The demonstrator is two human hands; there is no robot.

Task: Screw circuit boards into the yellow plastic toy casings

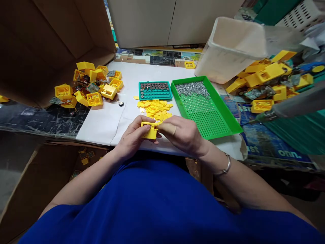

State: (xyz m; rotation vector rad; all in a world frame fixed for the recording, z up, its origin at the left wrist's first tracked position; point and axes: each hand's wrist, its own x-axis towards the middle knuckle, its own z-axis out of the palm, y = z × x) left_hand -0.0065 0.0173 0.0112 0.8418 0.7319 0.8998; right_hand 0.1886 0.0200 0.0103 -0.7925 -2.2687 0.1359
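A small yellow plastic case with slots and an open recess is held up over the front of the white work surface. My left hand is closed around its left side, the thumb lying on its face. At the case's right edge, my right hand is pinched on a small yellow plastic piece, mostly hidden by the fingers. A tan covering wraps one right finger. Just beyond both hands lies a heap of flat yellow plastic pieces. Behind it sits a teal tray with rows of button cells.
A green perforated tray of metal screws stands right. Yellow casings with circuit boards pile up left and right. A translucent bin, a power screwdriver at right and a cardboard box flank the surface.
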